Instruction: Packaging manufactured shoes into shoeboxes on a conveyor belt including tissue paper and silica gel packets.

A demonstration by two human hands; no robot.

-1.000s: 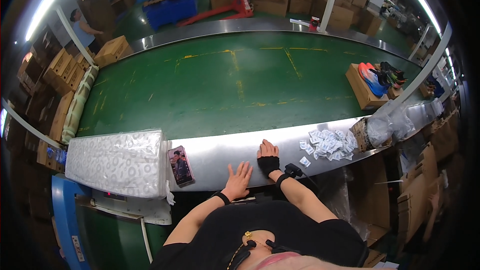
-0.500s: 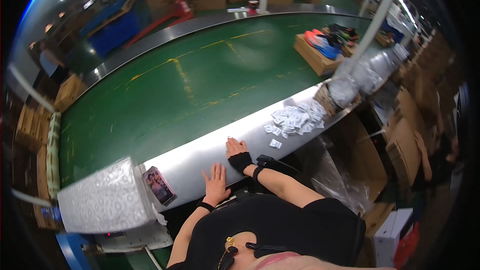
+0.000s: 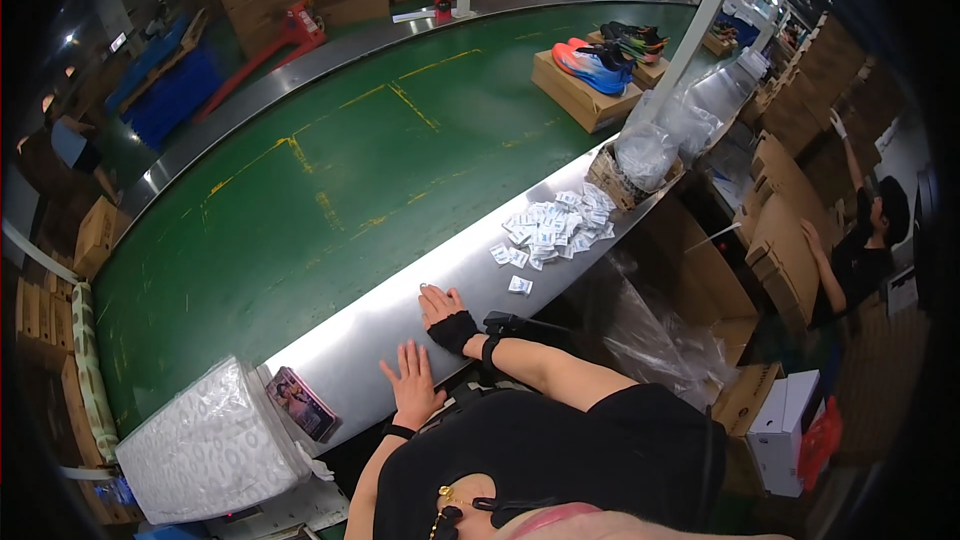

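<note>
My left hand [image 3: 413,384] lies flat on the metal ledge [image 3: 375,335] beside the conveyor, fingers spread, holding nothing. Just right of it, my right hand [image 3: 445,318] rests on the same ledge in a black fingerless glove, its fingers stretched out. A single small white sachet [image 3: 520,285] lies to the right of that hand. Beyond it is a heap of similar sachets [image 3: 555,228]. To the left of my hands, a phone [image 3: 302,404] with a picture on its screen lies against a stack of patterned packing sheets [image 3: 205,445] under clear plastic.
A green conveyor belt [image 3: 330,210] runs past the ledge. On it, a cardboard box [image 3: 580,95] carries colourful sports shoes [image 3: 597,67]. Clear plastic bags [image 3: 645,155] fill a carton at the ledge's right. A co-worker [image 3: 868,250] stands at right among cardboard [image 3: 785,230].
The whole view has shifted, so the belt, shoes and sachets sit further left. The co-worker at right shows more fully. Both my hands stay on the ledge.
</note>
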